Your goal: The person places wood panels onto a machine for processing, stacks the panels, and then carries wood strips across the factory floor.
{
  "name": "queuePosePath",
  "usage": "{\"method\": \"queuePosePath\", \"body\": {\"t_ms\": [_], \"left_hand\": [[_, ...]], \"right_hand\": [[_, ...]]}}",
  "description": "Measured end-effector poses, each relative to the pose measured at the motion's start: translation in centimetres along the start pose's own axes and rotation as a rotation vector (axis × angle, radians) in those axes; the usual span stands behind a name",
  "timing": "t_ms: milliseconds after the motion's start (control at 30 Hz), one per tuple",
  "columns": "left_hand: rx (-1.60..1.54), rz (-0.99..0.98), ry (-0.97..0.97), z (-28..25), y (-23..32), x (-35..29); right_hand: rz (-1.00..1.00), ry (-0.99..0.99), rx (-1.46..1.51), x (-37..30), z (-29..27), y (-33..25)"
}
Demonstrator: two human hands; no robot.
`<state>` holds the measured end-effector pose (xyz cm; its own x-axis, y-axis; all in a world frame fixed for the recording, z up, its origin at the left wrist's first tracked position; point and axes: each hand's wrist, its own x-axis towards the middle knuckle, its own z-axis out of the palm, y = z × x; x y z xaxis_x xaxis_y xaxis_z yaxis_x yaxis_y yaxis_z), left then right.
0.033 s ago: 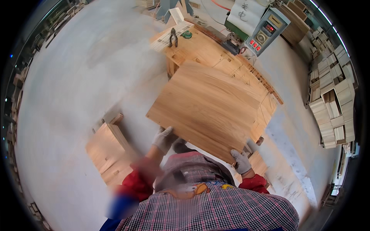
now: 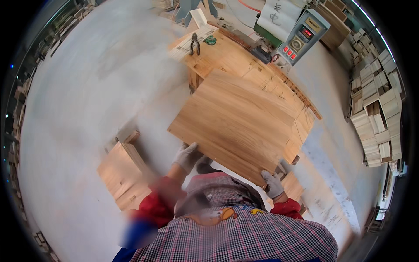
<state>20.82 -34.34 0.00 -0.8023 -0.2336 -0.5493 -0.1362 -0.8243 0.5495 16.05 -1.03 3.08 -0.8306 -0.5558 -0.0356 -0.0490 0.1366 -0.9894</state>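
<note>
"Since I can't see it, where is the wooden panel (image 2: 231,126), and how is it held?"

"It spans the space in front of the person's body, flat face up, its far part overlapping the workbench (image 2: 233,52) in view. The gloved left hand (image 2: 187,156) grips partway along the near edge; the gloved right hand (image 2: 273,183) grips by the near right corner. Both are closed on the edge, thumbs on top, though the fingers underneath are mostly hidden."

"Does the bench carry any of the weight?"

"I cannot tell. Seen from above, the panel might rest on it or hover over it."

"So what could go wrong?"

"If nothing bears the far side, it could tip downward, because both hands hold only the near edge. Gloves might also slide on the wood. The near left corner juts past the left hand, so a quick turn could knock it against something."

"Any hazards nearby?"

"A stack of boards (image 2: 120,168) sits low on the left, where a sideways step might catch a foot. Pliers (image 2: 194,44) lie at the bench's far left end, apart from the panel."
</note>
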Motion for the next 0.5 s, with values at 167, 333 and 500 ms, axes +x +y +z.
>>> {"method": "queuePosePath", "body": {"t_ms": [167, 333, 500], "left_hand": [[0.200, -0.062, 0.045, 2.0, 2.4, 8.1], [0.284, -0.164, 0.026, 4.0, 6.3, 15.0], [0.295, -0.163, 0.024, 6.3, 9.4, 20.3]], "right_hand": [[0.652, 0.349, 0.545, 6.3, 0.5, 4.0], [0.736, 0.599, 0.552, 14.1, 0.2, 3.7], [0.564, 0.494, -0.257, 13.4, 1.1, 2.4]]}}
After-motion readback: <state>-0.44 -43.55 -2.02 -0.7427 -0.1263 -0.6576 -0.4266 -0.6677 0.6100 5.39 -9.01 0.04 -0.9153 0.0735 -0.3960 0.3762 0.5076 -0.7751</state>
